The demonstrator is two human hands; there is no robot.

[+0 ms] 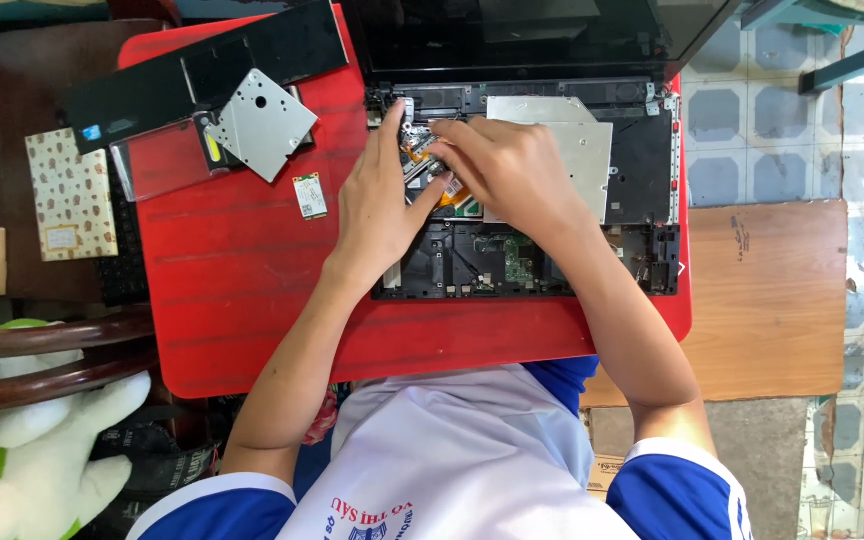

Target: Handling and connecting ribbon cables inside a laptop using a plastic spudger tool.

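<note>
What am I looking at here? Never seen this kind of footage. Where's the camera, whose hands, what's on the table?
There is one picture, from a camera worn on a person's head, looking straight down; there is no robot. Both bare hands belong to that person. They work inside an opened laptop with its cover off, lying on a red table. The left hand rests on the laptop's inner parts. The right hand has its fingertips at a small part near the hinge; I cannot tell what it pinches. To the left lie a black panel, a silver metal bracket and a small green circuit card. A silver flat drive sits in the laptop.
</note>
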